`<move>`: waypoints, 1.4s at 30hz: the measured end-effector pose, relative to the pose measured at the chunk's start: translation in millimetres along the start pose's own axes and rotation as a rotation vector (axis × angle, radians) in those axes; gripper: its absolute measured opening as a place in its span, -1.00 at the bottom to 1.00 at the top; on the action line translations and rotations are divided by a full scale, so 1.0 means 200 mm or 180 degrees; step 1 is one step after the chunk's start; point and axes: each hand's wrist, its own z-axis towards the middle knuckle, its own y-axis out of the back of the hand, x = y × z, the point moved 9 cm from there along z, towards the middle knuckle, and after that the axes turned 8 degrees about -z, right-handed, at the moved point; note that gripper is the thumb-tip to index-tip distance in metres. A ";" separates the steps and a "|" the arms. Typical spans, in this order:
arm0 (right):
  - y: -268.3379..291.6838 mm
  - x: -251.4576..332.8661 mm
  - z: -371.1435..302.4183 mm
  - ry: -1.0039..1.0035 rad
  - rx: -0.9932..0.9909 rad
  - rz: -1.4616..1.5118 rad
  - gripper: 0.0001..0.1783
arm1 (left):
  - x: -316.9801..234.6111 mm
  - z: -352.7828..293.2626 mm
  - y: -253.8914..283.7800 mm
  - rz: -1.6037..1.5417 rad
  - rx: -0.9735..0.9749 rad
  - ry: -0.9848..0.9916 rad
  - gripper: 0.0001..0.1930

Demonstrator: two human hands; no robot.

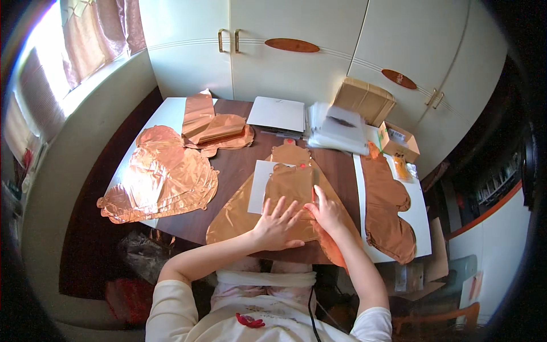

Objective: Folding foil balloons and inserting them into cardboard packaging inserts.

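A flat copper-coloured foil balloon [289, 185] lies folded at the middle of the table, partly over a white card [257, 191]. My left hand [279, 225] rests on its near part, palm down, fingers spread. At its right edge, my right hand [326, 214] grips the foil between thumb and index finger, the other fingers curled. An orange foil flap [330, 248] hangs beneath that hand toward the table's front edge. Under all this spreads a wider golden-brown foil sheet [233, 214], narrowing at the far end, where a small red spot [290, 141] shows.
Crumpled shiny foil balloons [165, 176] lie at left, with folded copper foil [219, 128] behind. A white card stack [277, 113], clear plastic sleeves [337, 128] and a cardboard box [364, 101] stand at the back. A long foil balloon [387, 211] and small open box [399, 142] are right.
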 end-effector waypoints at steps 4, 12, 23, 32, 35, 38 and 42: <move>-0.04 -0.01 0.01 -0.0041 0.0121 0.0156 -0.23 | 0.05 -0.02 -0.04 0.0004 0.0038 0.0180 -0.06; 0.07 0.07 -0.05 0.0197 0.0325 -0.0178 -0.09 | 0.06 -0.02 -0.07 0.0077 0.0381 0.0290 -0.03; 0.03 0.02 0.04 -0.0124 0.0181 -0.0023 -0.29 | 0.08 -0.03 -0.04 0.0007 0.0206 0.0170 -0.08; -0.12 -0.15 0.34 -0.0951 0.0438 0.1574 -0.25 | 0.07 -0.03 -0.05 0.0020 0.0323 0.0258 -0.07; -0.24 -0.26 0.44 -0.1069 0.0437 0.1579 -0.27 | 0.06 -0.03 -0.04 -0.0023 0.0197 0.0168 -0.09; -0.25 -0.21 0.49 -0.1371 0.0990 0.2197 -0.32 | 0.08 -0.05 -0.04 -0.0027 0.0171 0.0219 -0.08; -0.26 -0.20 0.47 -0.1584 0.1483 0.2699 -0.45 | 0.07 -0.03 -0.03 -0.0042 0.0192 0.0225 -0.07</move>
